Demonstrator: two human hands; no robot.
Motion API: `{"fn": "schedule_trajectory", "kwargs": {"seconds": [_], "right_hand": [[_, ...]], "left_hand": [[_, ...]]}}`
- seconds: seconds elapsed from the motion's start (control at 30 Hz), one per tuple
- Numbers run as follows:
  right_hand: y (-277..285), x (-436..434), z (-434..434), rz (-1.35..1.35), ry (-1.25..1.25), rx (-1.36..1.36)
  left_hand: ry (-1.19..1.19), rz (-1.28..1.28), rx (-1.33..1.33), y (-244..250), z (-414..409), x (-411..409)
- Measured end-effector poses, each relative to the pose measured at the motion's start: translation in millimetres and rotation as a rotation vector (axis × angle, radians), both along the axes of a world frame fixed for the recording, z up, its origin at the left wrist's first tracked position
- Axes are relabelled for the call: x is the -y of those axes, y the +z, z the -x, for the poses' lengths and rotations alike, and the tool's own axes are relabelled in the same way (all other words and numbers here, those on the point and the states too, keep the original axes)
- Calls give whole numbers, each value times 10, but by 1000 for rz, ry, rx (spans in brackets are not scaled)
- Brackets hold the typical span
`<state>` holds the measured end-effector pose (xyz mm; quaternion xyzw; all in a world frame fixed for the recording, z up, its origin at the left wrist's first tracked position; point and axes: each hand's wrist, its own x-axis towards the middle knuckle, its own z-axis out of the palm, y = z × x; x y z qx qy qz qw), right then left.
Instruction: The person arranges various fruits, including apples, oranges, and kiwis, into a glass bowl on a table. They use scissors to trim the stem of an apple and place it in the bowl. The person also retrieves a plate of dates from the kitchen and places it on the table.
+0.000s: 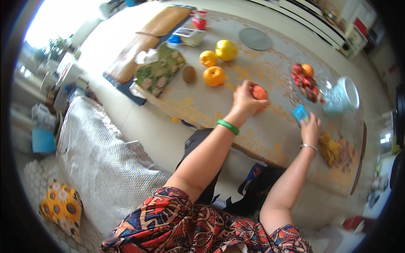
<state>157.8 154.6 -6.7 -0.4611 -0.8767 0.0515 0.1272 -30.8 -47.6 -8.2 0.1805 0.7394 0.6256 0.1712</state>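
Note:
My left hand point(248, 99) is closed around a reddish round fruit point(260, 92), partly hidden by the fingers. Farther right, my right hand point(310, 128) has its fingertips on a small blue packet point(300, 114) that bears writing. Left of the held fruit lie two orange citrus fruits point(214, 76), a larger yellow fruit point(226, 50) and a brown kiwi point(189, 74). Beyond my right hand, a clear bowl point(326, 83) contains red-wrapped items point(300, 81) and an orange fruit point(307, 70).
A pale blue tub point(340, 98) stands right of the bowl. Mustard-yellow cloth point(329, 150) lies near my right wrist. A floral tissue cover point(161, 71), a plastic box point(191, 37) and a red container point(199, 22) occupy the left side. Farther back is a round grey mat point(255, 39).

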Motion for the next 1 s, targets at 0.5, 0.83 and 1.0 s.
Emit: {"fn": "schedule_trajectory", "kwargs": {"seconds": [0.5,0.83,1.0], "right_hand": [[982,900,685,540,514,-726],[1372,1867,2685,791,835,-629],[994,1880,3807,927,740,-673]], "left_hand": [[176,254,39,151,-114,-23],[228,119,91,327,-76,158],[256,-67,-78,341,-223,207]]}}
